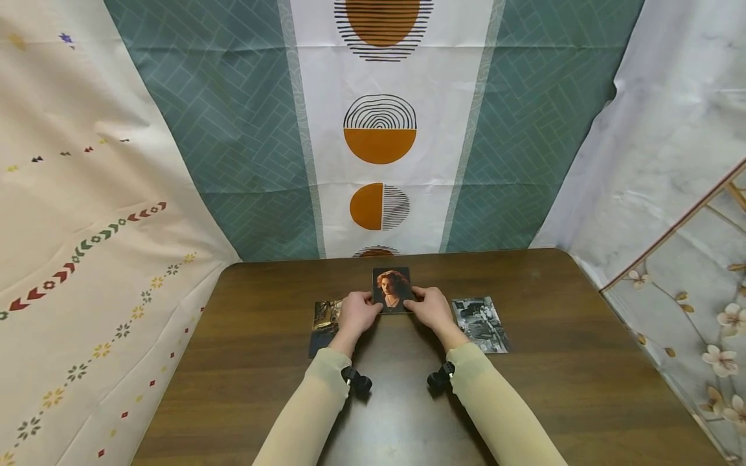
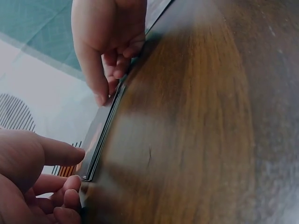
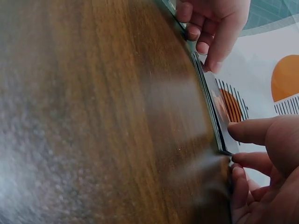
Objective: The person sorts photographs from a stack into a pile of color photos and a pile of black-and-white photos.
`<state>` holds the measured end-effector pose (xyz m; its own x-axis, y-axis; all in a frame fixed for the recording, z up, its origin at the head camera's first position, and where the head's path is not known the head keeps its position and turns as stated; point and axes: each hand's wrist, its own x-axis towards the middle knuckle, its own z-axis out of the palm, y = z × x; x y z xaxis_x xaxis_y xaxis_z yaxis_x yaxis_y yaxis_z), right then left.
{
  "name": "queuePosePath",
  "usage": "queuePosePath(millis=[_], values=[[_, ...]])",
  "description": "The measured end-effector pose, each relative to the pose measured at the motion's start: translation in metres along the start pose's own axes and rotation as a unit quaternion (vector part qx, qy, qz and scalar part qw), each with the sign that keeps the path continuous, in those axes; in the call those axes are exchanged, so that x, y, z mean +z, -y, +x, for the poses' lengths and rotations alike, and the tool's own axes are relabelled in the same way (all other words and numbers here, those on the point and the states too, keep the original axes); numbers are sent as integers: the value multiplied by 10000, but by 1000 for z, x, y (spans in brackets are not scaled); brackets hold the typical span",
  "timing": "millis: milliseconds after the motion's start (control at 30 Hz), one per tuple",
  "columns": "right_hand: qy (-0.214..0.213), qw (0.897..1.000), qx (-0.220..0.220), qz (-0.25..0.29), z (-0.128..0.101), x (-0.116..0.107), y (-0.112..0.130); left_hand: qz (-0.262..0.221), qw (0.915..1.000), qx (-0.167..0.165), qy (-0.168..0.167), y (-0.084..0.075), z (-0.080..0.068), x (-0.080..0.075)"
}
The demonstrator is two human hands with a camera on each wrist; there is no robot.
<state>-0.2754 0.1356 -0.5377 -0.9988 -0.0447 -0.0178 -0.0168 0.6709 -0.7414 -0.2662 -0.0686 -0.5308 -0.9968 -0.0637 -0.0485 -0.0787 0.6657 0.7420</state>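
Both hands, left hand (image 1: 357, 312) and right hand (image 1: 432, 308), pinch the photo stack (image 1: 392, 289) with their fingers, likely needing a gentle lift off the desk (image 1: 583, 362) next.

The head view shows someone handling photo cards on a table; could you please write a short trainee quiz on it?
1. True or false: both hands touch the portrait stack.
2. Which card lies beside the right hand? A) black-and-white card B) blue envelope
3. Fill in: the cards lie on a brown wooden ____.

Key: 1 true: left hand too. 2 A, black-and-white card. 3 table.
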Motion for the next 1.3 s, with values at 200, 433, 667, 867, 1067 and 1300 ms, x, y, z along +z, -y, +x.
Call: queuePosePath(millis=[200, 433, 667, 867, 1067, 1300], values=[[39, 9998, 166, 66, -7, 4, -1, -33, 10000, -70, 16, 3, -5, 2], [8, 9994, 240, 253, -12, 6, -1, -198, 9998, -68, 19, 6, -8, 3], [-246, 9982, 325, 433, -9, 6, 0, -260, 9996, -41, -112, 3, -5, 0], [-372, 9963, 401, 658, -9, 6, 3, -254, 9990, -65, -364, 2, -3, 0], [-616, 9947, 300, 770, -12, 8, 6, -526, 9976, -48, -449, 3, -5, -1], [-747, 9931, 211, 878, -17, 10, 12, -892, 9942, -17, -601, 3, -11, -11]])
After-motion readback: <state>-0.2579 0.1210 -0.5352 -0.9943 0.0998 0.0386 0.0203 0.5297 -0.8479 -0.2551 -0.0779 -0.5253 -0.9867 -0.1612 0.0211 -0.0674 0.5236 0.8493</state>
